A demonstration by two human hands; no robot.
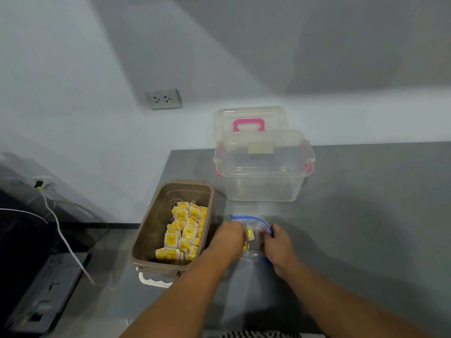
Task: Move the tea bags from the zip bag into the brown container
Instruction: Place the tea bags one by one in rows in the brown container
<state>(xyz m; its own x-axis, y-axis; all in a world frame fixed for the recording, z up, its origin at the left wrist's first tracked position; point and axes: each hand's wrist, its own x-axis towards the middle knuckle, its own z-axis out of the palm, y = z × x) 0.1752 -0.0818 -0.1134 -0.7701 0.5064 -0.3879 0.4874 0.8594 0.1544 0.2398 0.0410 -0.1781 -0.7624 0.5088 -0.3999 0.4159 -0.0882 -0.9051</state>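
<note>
The left hand (228, 236) lies at the left edge of the zip bag (255, 252), back upward. Its fingertips are lost in blur, so I cannot tell whether it grips the bag, a tea bag or nothing. The right hand (280, 247) is at the bag's right edge, fingers curled in and pinching the plastic by the blue zip strip. The bag lies flat on the grey table (366, 215) between the two hands. Its zip strip arcs round the far and right sides. A few yellow tea bags in the zip bag (249, 234) show through the plastic, close to the left hand.

The brown container (146, 230) sits just left of the left hand. Its long axis runs away from the person toward the wall, the far end leaning a little right, and its white handle (153, 280) is on the near short end. The tea bags in the container (185, 230) stand packed in rows along its right side.

Beyond the zip bag is a clear box (263, 176) with pink clips, and its lid (249, 120) with a pink handle leans on the pale wall. A wall socket (163, 98) is further left, and a white cable (61, 230) hangs beside the table.

The yellow tags and the beige label (260, 149) on the clear box are too small to read.
</note>
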